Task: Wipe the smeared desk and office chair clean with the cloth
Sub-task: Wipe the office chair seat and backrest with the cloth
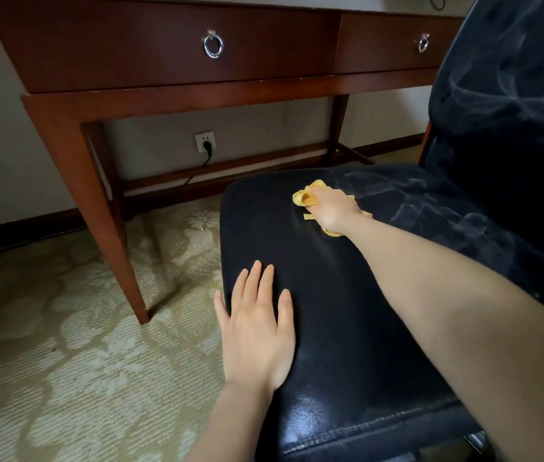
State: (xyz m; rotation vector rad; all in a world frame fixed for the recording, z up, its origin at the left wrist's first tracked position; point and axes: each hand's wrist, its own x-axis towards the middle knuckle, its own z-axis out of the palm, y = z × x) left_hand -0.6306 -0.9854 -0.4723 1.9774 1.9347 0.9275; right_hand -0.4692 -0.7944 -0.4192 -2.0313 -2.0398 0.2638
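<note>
I see a reddish-brown wooden table (pixel 163 55) on pale patterned carpet (pixel 63 361), and a crumpled yellow cloth (pixel 302 198) on the black leather seat (pixel 330 311).

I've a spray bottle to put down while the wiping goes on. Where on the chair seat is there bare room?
Bare: the far-left corner of the seat, left of the cloth; and the middle, between the left hand and right forearm. Crowded: the far middle, where the right hand holds the cloth.
</note>
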